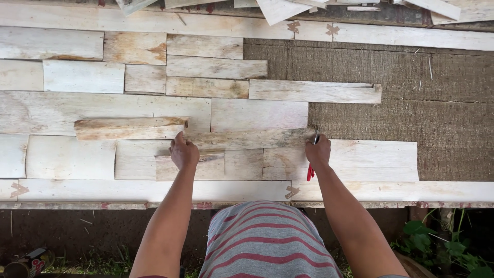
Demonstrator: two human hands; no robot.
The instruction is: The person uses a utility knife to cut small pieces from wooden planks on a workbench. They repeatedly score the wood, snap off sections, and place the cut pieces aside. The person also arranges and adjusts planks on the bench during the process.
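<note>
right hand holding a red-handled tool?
Yes: the right hand grips a red-handled tool at the end of a long wood strip, red handle showing below the wrist.
</note>
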